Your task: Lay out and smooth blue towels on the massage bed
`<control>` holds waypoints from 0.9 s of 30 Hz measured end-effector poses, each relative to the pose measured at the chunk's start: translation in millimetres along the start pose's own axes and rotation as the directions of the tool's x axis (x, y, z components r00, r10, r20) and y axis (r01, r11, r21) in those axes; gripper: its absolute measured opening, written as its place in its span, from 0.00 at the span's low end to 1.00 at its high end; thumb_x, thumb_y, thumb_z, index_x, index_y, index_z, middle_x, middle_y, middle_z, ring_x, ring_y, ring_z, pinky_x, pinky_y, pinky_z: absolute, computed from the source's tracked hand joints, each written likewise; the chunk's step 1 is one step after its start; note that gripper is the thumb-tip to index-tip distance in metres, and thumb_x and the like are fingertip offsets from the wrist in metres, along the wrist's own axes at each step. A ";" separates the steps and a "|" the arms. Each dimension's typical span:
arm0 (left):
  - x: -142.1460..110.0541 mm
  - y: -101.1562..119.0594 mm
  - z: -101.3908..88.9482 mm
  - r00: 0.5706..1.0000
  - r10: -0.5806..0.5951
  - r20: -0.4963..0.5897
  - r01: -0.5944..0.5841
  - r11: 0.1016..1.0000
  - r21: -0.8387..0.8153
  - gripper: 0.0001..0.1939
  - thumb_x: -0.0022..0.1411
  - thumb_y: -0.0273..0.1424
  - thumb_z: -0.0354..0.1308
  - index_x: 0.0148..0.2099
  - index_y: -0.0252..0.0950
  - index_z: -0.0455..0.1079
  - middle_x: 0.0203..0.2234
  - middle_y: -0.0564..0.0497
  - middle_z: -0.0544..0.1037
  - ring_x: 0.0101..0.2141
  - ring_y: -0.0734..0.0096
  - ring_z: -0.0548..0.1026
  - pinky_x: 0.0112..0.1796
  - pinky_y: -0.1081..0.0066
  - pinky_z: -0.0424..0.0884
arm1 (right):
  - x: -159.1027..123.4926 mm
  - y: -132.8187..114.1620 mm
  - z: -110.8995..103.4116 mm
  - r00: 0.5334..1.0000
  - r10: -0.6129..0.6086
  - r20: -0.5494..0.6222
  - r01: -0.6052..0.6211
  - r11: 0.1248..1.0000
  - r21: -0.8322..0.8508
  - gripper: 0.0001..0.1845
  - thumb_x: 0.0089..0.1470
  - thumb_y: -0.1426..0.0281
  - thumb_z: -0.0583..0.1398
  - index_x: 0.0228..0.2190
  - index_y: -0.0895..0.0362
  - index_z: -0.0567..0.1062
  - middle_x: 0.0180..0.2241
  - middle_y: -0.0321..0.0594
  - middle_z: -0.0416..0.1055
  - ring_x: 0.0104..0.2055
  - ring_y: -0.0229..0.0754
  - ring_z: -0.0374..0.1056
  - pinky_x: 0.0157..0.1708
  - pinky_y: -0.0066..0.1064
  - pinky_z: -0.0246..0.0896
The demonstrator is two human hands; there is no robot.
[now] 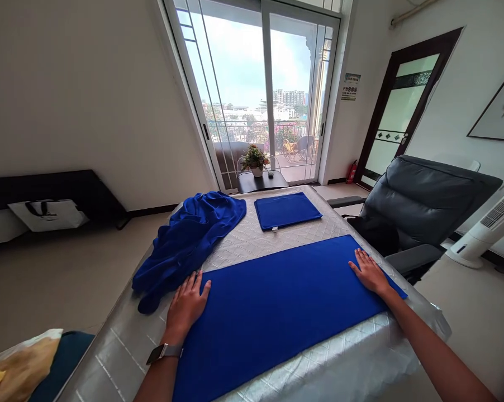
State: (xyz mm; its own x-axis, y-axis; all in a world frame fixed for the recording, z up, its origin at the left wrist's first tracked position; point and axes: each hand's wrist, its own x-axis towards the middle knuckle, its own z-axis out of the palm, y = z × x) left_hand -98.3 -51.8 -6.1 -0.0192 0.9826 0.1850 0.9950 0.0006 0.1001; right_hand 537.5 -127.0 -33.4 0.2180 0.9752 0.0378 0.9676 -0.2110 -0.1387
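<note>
A long rectangle of blue cloth [277,301] lies flat across the near part of a quilted, plastic-covered mattress [310,368]. My left hand [188,301] rests on its left end, palm down with the fingers stretched out. Toward the right end, my right hand [369,272] presses flat on the cloth, fingers spread. Beyond it sits a smaller, neatly folded blue cloth [288,211] with a small white tag at its front edge. A crumpled heap of blue fabric [193,234] lies to the left, close to my left fingertips.
A black armchair [432,201] stands beside the mattress on the right, near a white tower fan [486,229]. Behind the mattress is a small dark table [262,181] with a potted plant [255,160]. A white bag [48,215] lies at the far left.
</note>
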 end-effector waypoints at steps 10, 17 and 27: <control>-1.7 3.7 -2.5 1.000 0.001 -0.001 -0.001 1.000 0.013 0.36 0.72 0.45 0.38 0.73 0.27 0.55 0.70 0.38 0.62 0.69 0.52 0.59 0.67 0.54 0.54 | -1.9 -0.9 2.2 1.000 -0.008 -0.020 0.008 1.000 -0.021 0.46 0.66 0.47 0.38 0.71 0.68 0.49 0.74 0.50 0.44 0.75 0.48 0.39 0.73 0.43 0.32; -7.1 9.7 -7.8 1.000 0.014 -0.025 -0.013 1.000 0.012 0.35 0.74 0.44 0.39 0.73 0.27 0.56 0.69 0.37 0.62 0.68 0.51 0.60 0.67 0.53 0.55 | -7.6 -17.5 -17.8 0.998 0.046 -0.031 -0.046 0.999 0.003 0.45 0.67 0.49 0.37 0.71 0.68 0.49 0.74 0.51 0.43 0.75 0.49 0.38 0.73 0.45 0.34; -9.0 12.8 -9.5 0.999 0.004 -0.032 -0.004 1.000 0.008 0.33 0.74 0.43 0.41 0.72 0.27 0.57 0.69 0.36 0.62 0.68 0.50 0.61 0.66 0.52 0.56 | -106.0 -294.2 -42.6 0.928 -0.373 0.012 0.363 0.908 0.208 0.42 0.70 0.49 0.37 0.72 0.64 0.48 0.74 0.46 0.40 0.76 0.46 0.34 0.73 0.45 0.33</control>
State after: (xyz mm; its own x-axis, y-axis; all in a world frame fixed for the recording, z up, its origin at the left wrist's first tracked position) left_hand -86.3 -62.4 2.9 -0.0179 0.9761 0.2166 0.9958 -0.0021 0.0919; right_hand 235.2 -171.1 45.5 -0.1607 0.9842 0.0747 0.9314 0.1762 -0.3184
